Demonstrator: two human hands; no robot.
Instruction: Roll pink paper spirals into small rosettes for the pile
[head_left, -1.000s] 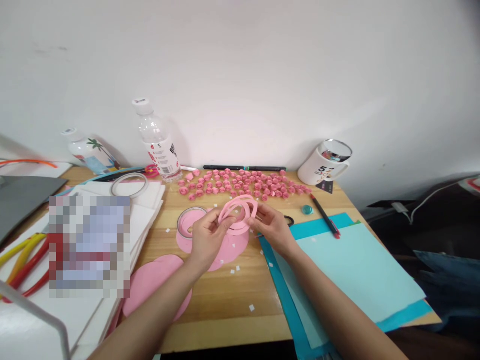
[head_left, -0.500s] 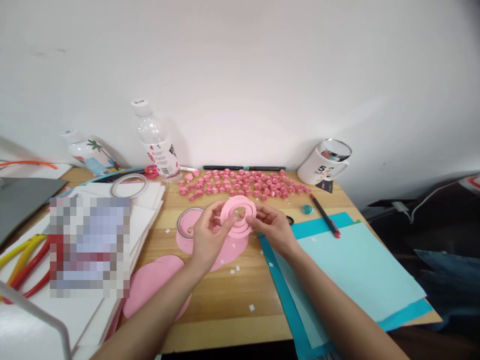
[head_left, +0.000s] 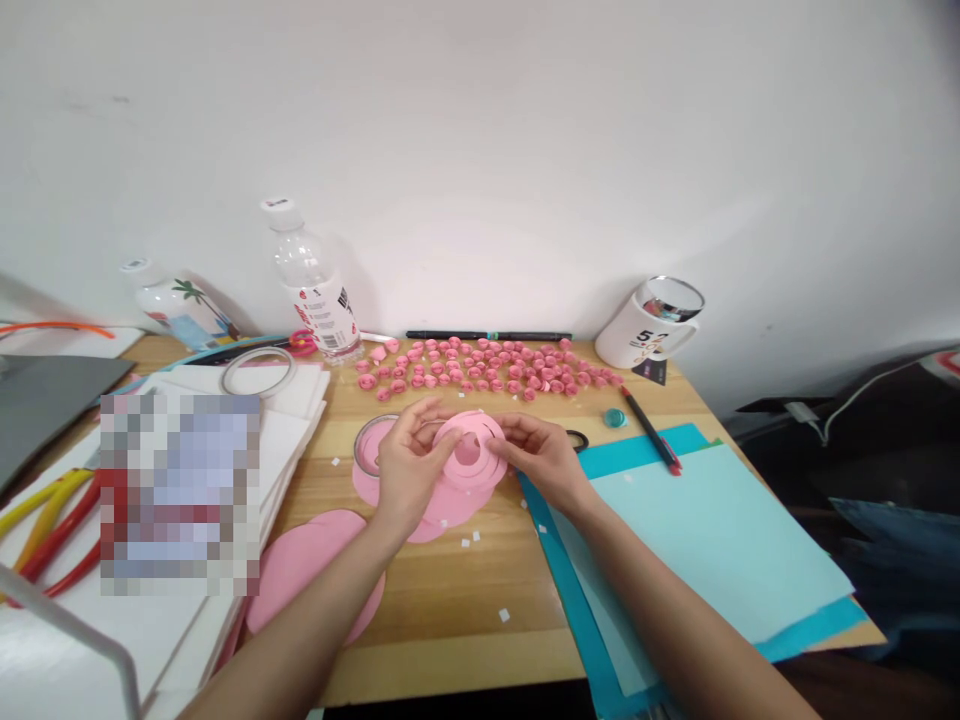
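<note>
Both my hands hold a pink paper spiral [head_left: 471, 455] just above the wooden table [head_left: 450, 600]. My left hand [head_left: 405, 465] pinches its left edge with the fingers closed. My right hand [head_left: 541, 455] pinches its right edge. Under the spiral lie pink paper discs [head_left: 431, 510]. A larger pink disc [head_left: 307, 565] lies by my left forearm. A tape roll [head_left: 371, 445] sits just left of my left hand. Several small pink paper roses [head_left: 480, 368] are spread behind my hands.
White sheets [head_left: 292, 410] with a tape ring [head_left: 259, 370] lie at the left, blue papers [head_left: 697, 540] at the right. Two bottles [head_left: 311, 280], a white mug [head_left: 652, 325], a black pen [head_left: 487, 336] and a red pen [head_left: 649, 430] stand at the back. Small white scraps [head_left: 504, 615] dot the table.
The spiral was stretched open into loose rings a second ago; it has since been gathered tighter and lowered toward the table. Both hands came down with it.
</note>
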